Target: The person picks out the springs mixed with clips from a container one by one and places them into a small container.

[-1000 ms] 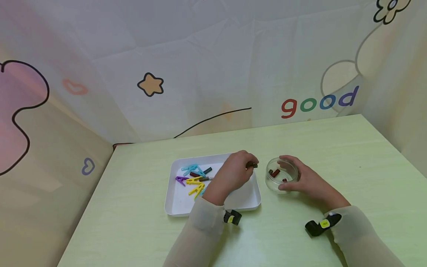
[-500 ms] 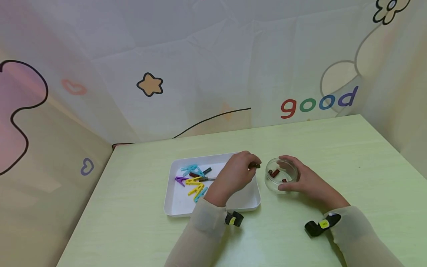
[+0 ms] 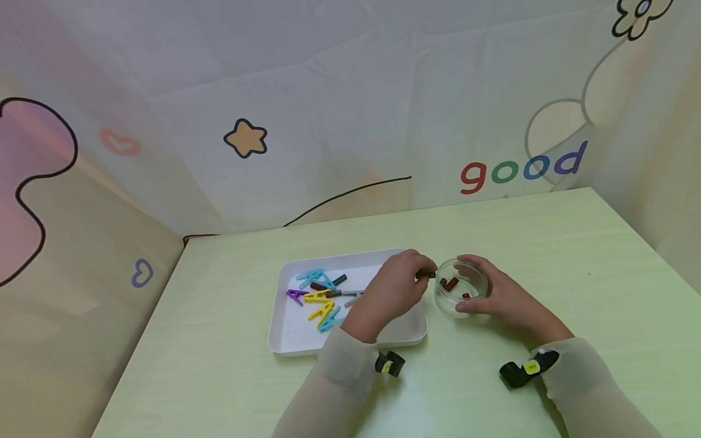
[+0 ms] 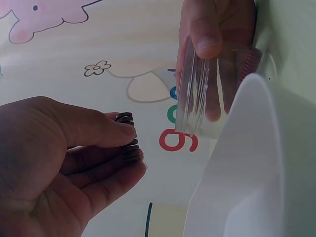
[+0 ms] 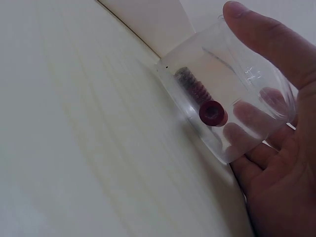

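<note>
My left hand [image 3: 393, 293] pinches a short dark coil spring [image 4: 131, 154] between thumb and fingers, held above the tray's right edge and just left of the jar's rim. Around a clear round jar [image 3: 453, 309] curls my right hand [image 3: 510, 299], thumb on the near side and fingers on the far side. Inside that jar lie a few small springs, among them a dark red one [image 3: 451, 284]; in the right wrist view one red spring [image 5: 212, 114] shows end-on against the clear wall.
Left of the jar stands a white tray [image 3: 292, 344]. It holds yellow clips [image 3: 323, 311], blue clips [image 3: 330, 319], a purple clip [image 3: 296, 294] and more dark springs [image 3: 339, 280]. A patterned curtain [image 3: 339, 121] rises behind the pale green table [image 3: 219, 371].
My left hand has moved a little to the right with the spring, from over the tray to beside the jar's rim. My right hand and the jar have stayed put.
</note>
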`<move>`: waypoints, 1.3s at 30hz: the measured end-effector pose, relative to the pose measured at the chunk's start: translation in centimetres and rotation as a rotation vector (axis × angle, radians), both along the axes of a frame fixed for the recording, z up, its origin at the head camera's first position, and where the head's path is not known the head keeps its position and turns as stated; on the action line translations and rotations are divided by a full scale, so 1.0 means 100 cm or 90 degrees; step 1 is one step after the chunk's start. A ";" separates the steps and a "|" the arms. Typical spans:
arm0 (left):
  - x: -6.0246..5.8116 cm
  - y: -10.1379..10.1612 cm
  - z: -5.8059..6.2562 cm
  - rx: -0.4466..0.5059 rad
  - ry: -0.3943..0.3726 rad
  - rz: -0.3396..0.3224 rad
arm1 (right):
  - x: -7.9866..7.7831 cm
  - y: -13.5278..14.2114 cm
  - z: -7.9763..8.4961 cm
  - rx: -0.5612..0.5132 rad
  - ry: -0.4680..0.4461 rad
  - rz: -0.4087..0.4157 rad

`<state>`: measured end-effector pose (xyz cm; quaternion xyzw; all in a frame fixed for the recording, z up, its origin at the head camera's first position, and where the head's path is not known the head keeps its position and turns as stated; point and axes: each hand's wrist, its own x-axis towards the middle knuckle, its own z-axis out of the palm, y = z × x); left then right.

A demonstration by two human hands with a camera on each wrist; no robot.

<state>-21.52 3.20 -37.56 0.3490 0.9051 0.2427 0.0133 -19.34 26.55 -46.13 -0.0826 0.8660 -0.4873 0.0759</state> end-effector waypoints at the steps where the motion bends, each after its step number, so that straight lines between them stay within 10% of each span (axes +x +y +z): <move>1: 0.000 0.000 0.000 0.001 0.004 -0.002 | 0.000 0.000 0.000 -0.001 0.001 0.001; 39: 0.007 0.008 -0.008 0.024 0.042 -0.003 | -0.001 0.001 -0.002 -0.003 0.008 0.010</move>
